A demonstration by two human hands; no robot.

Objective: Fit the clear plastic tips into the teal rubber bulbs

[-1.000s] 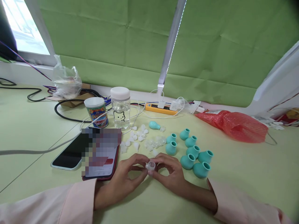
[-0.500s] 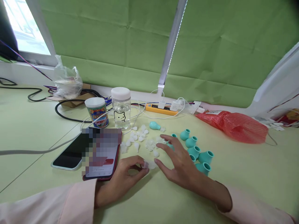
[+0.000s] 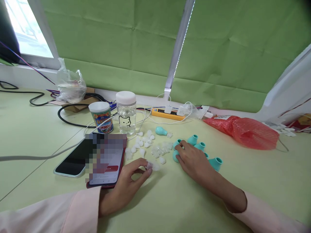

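My left hand [image 3: 130, 181] pinches a small translucent plastic piece with a ribbed collar [image 3: 149, 165] between thumb and forefinger, just above the table. Its pale tapered end points right. My right hand [image 3: 194, 161] reaches in among several teal rubber bulbs with open necks [image 3: 215, 163]. Its thumb and fingers close on the leftmost teal bulb [image 3: 175, 156], partly covering it; other bulbs are hidden behind the hand. Between the hands lie several loose translucent white pieces [image 3: 156, 150]. Beyond them, a teal bulb [image 3: 160, 130] rests on its side near a clear piece [image 3: 169, 135].
Two phones [image 3: 75, 158] lie side by side at left. Behind them stand a printed noodle cup [image 3: 101, 121] and a clear bottle with a white lid [image 3: 126, 113]. An orange power strip [image 3: 167, 114] with plugs sits at the back, a red plastic bag [image 3: 247, 132] at right.
My right hand has moved right, away from the small clear piece, and its spread fingers have closed down onto a teal bulb. My left hand has shifted slightly left and up, still pinching its piece.
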